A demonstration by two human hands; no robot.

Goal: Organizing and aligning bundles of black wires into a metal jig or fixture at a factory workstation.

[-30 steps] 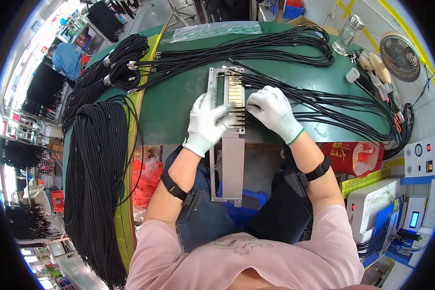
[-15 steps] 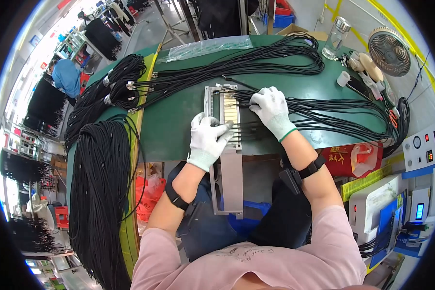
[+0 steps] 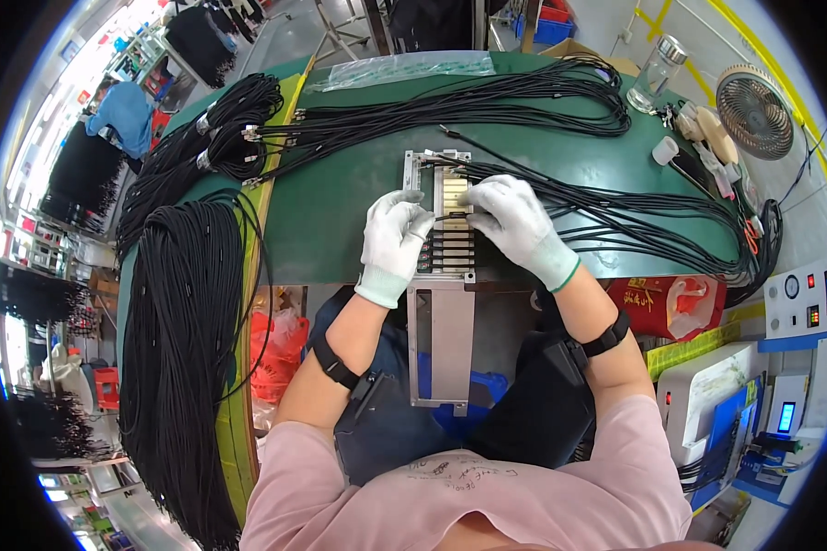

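Observation:
A metal fixture (image 3: 439, 275) with a row of brass-coloured slots lies across the table's near edge and juts toward my lap. Several black cable ends (image 3: 452, 246) rest side by side in its lower slots. Gloved in white, my left hand (image 3: 393, 243) is closed at the fixture's left side, fingertips pinching the tip of a black cable (image 3: 453, 216). From the right, my right hand (image 3: 514, 220), gloved too, has thumb and fingers closed on that same cable over the slots. The gloves partly hide the cable.
Loose black cables (image 3: 652, 204) spread to the right, and another bundle (image 3: 487, 110) crosses the back. Thick cable hanks (image 3: 188, 349) hang over the left edge. A glass bottle (image 3: 657, 73), a fan (image 3: 753, 110) and a white roll (image 3: 665, 151) stand at the far right.
My right hand has come down and inward from the loose cables to the slots. My left hand has shifted up along the fixture, and a cable is now between both hands.

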